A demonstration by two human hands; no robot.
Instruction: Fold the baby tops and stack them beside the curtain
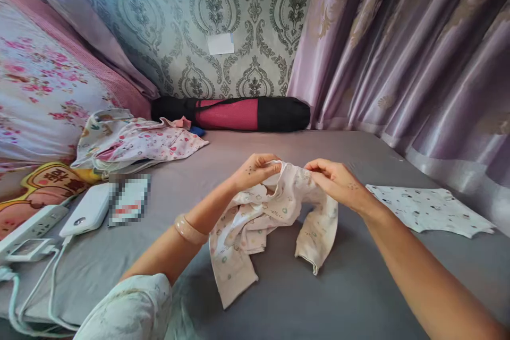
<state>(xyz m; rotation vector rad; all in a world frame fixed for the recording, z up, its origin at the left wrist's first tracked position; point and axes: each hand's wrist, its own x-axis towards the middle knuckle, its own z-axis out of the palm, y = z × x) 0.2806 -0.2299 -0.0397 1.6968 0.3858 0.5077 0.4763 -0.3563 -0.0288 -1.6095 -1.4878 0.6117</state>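
A small cream long-sleeved baby top [287, 196] with a faint print hangs between my two hands, its lower parts resting on the grey sheet. My left hand [257, 171] pinches it near the neckline, thumb and fingers pressed together. On the other side, my right hand [332, 178] is closed on the shoulder edge. One sleeve dangles to the right and another lies toward the lower left; the cloth between is bunched. To the right, a white printed garment [430, 207] lies flat on the bed, apart from my right hand.
Grey sheet [338, 297] covers the bed. At left are piled clothes [147, 138], a white power bank [87, 210], a power strip [34, 226] with cables and a yellow cartoon cushion [51, 180]. A black-and-pink rolled bag [227, 114] lies against the wall; curtains [398, 53] hang at right.
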